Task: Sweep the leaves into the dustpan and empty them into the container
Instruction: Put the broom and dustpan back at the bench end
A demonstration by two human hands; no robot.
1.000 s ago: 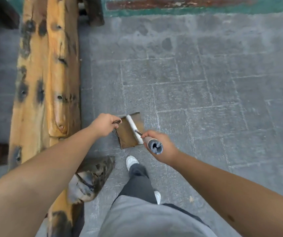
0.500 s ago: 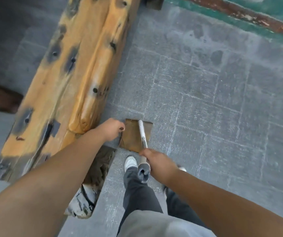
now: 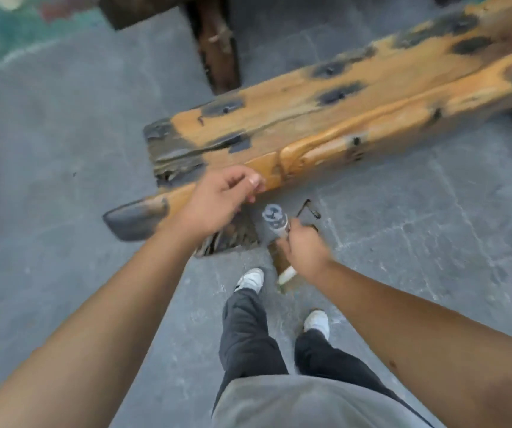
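Observation:
My right hand (image 3: 305, 250) grips the broom handle (image 3: 275, 220), whose grey capped end points up at me. The white shaft (image 3: 288, 275) and a brown strip of the dustpan (image 3: 277, 257) show just below that hand. The dustpan's thin dark wire handle (image 3: 308, 209) sticks out beside my right fingers; whether they also hold it is hard to tell. My left hand (image 3: 222, 200) hovers over the end of the bench with loosely curled fingers and nothing in it. No leaves or container are in view.
A long worn wooden bench (image 3: 341, 118) lies across the grey paved floor (image 3: 63, 180) right ahead, its dark base (image 3: 233, 239) by my left hand. A dark wooden post (image 3: 217, 47) stands behind it. My feet in white shoes (image 3: 250, 279) stand just below the tools.
My view has swung so the bench now lies across in front. My left hand has let go of the dustpan's wire handle and moved away; the tools now hang at my right hand.

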